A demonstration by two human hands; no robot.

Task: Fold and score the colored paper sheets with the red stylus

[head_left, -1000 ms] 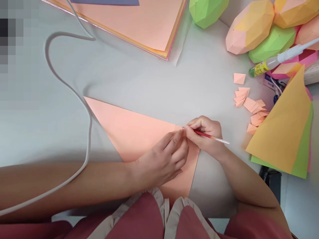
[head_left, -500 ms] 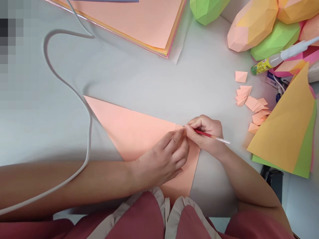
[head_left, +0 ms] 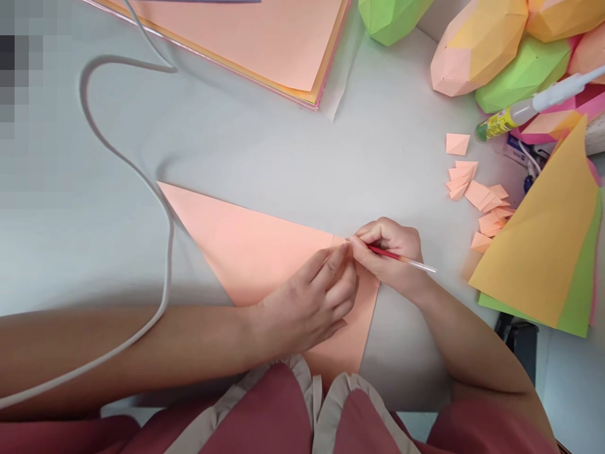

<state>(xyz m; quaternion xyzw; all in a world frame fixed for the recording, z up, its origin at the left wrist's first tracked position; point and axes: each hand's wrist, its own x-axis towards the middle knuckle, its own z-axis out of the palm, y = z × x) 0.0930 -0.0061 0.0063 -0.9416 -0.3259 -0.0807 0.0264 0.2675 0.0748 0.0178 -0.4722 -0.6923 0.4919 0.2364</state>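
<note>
A large peach paper triangle [head_left: 246,233] lies on the table, its long edge running obliquely away from me. My left hand [head_left: 309,299] rests over its right part, fingers curled and tips drawn together near the upper edge. Whatever those fingertips may pinch or press is hidden. A slightly paler small patch of peach paper [head_left: 338,240] shows at the edge just beyond them. My right hand [head_left: 390,252] grips a slim pen [head_left: 394,255], red with a clear end. The pen's point meets the paper edge beside my left fingertips.
Several small peach paper pieces [head_left: 486,198] lie to the right, beside yellow and green sheets [head_left: 534,252]. Faceted paper shapes [head_left: 482,47] and a glue tube [head_left: 496,125] are at the upper right. A paper stack [head_left: 265,44] sits at the back; a white cable [head_left: 170,252] crosses the left.
</note>
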